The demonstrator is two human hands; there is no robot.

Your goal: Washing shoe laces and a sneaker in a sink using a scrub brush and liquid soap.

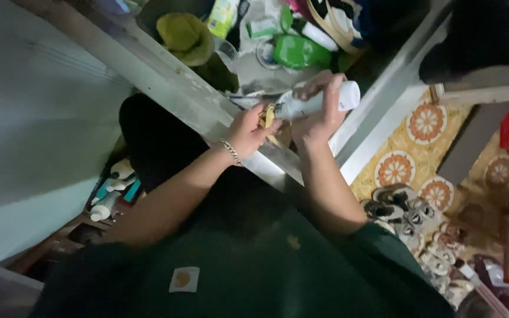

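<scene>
You are gripping a white bottle [319, 101] in your right hand [319, 115] while your left hand [245, 131] is pinching a small yellowish piece [268, 115] at its nozzle above the shelf [178, 88].

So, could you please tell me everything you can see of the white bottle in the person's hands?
The white bottle is a smooth cylinder that looks like plastic. It lies almost sideways above the metal sink edge. The right hand wraps around its middle, fingers over the top. Its narrower end points at a small yellowish thing pinched in the left hand. The picture is too blurred to show a cap.
</scene>
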